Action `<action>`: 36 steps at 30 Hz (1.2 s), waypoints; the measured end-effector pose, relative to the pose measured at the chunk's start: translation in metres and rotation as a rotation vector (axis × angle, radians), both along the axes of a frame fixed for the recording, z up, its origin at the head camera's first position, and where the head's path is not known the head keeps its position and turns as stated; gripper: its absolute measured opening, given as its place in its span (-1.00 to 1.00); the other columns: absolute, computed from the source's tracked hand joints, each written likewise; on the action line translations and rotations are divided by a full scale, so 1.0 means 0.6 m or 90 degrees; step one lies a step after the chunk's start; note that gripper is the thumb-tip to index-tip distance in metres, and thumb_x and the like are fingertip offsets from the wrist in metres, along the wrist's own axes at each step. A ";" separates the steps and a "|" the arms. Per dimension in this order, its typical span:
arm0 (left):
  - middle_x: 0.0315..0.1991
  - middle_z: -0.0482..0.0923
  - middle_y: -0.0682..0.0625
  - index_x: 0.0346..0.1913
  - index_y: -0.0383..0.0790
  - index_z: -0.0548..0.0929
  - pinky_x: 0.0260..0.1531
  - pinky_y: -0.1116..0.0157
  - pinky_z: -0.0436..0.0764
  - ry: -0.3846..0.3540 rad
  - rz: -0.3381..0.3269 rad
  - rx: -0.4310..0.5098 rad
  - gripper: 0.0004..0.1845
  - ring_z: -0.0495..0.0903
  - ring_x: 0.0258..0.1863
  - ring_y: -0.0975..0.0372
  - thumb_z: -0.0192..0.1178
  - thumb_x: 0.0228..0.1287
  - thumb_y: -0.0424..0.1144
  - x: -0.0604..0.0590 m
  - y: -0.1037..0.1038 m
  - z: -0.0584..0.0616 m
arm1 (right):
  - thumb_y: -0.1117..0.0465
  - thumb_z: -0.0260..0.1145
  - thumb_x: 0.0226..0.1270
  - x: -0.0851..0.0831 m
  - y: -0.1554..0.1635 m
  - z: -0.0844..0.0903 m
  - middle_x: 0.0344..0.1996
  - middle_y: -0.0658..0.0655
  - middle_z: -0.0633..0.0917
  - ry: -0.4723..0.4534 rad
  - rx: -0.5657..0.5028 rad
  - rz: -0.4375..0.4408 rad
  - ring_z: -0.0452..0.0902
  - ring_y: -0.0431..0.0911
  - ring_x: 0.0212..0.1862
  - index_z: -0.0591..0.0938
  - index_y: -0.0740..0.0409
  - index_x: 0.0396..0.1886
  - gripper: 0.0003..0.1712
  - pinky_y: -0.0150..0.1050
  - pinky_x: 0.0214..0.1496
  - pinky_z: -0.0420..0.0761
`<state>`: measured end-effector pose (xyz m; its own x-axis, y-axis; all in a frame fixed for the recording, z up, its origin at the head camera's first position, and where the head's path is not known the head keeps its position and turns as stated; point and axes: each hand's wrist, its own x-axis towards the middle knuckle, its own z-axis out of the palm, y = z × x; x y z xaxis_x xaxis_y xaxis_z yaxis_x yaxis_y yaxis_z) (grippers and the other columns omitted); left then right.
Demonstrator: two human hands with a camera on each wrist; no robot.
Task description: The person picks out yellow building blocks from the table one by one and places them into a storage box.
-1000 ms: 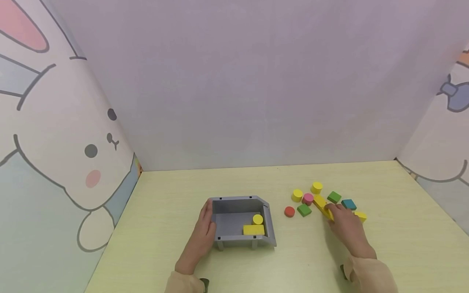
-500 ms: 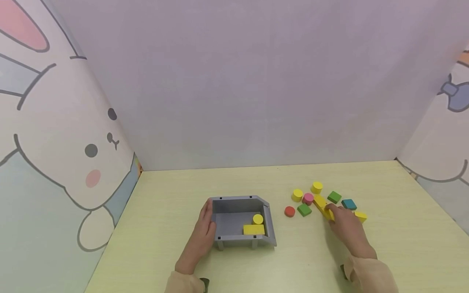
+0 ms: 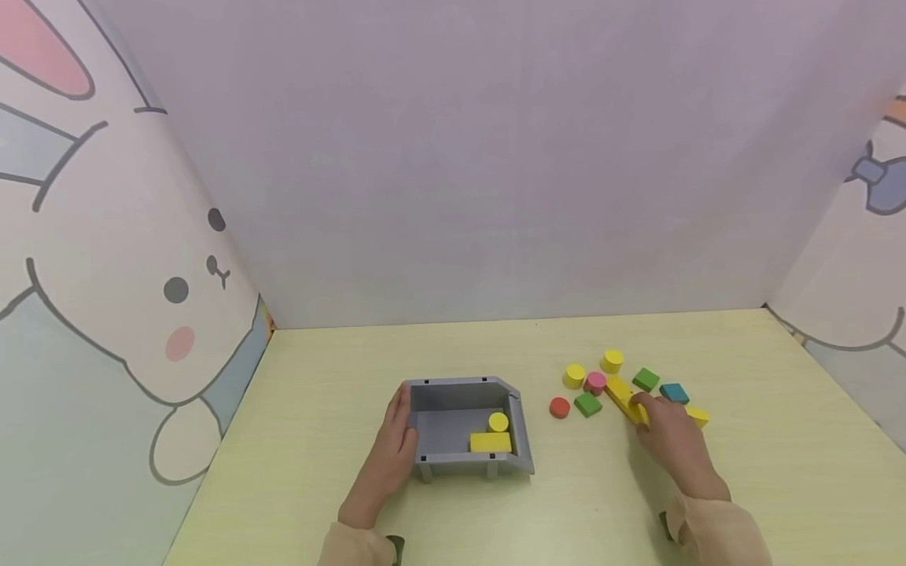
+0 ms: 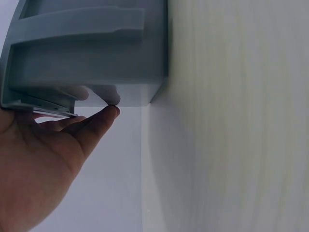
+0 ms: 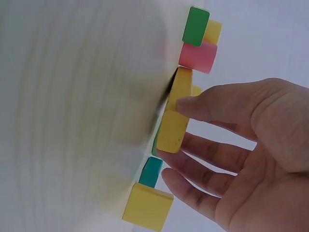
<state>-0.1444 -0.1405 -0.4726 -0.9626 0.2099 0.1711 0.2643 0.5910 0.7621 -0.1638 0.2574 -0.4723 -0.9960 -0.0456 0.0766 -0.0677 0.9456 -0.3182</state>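
Note:
My left hand (image 3: 392, 446) lies with nearly straight fingers against the left end of a grey plastic bin (image 3: 453, 470). In the left wrist view, the fingertips touch the bin's end wall (image 4: 128, 94). Among the loose blocks at the right, my right hand (image 3: 672, 440) pinches a yellow block (image 5: 173, 133) between thumb and fingers. Another yellow length (image 5: 180, 84) lines up with it; whether they are separate blocks I cannot tell. Inside the bin are a yellow cylinder (image 3: 498, 422) and a yellow rectangular block (image 3: 490, 443).
Around the right hand lie two yellow cylinders (image 3: 575, 376), a pink cylinder (image 3: 595, 384), a red disc (image 3: 560, 407), two green blocks (image 3: 587, 405), a teal block (image 3: 675, 393) and another yellow block (image 3: 697, 417). A pale wall (image 3: 517, 196) stands behind the table (image 3: 340, 354).

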 end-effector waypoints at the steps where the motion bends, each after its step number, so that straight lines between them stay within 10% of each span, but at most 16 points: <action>1: 0.46 -0.24 -0.17 0.41 -0.39 -0.15 0.35 0.05 0.01 -0.002 0.000 0.002 -0.40 -0.16 0.44 0.02 -0.28 0.35 -0.43 0.000 0.000 0.001 | 0.44 0.31 -0.03 0.000 0.000 0.000 -0.32 0.38 0.62 0.003 -0.003 0.001 0.47 0.05 -0.41 0.55 0.40 -0.11 -0.61 0.07 -0.29 0.56; 36: 0.46 -0.23 -0.18 0.41 -0.39 -0.14 0.35 0.05 0.01 -0.008 0.003 0.000 -0.40 -0.15 0.44 0.02 -0.28 0.34 -0.44 0.000 0.001 0.003 | 0.50 0.28 -0.08 0.012 0.000 0.006 -0.35 0.38 0.62 0.041 -0.027 -0.011 0.45 0.05 -0.42 0.58 0.44 -0.18 -0.65 0.07 -0.25 0.55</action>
<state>-0.1443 -0.1399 -0.4710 -0.9656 0.2060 0.1585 0.2519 0.5917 0.7658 -0.1565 0.2573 -0.4685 -0.9896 -0.0246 0.1417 -0.0737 0.9328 -0.3528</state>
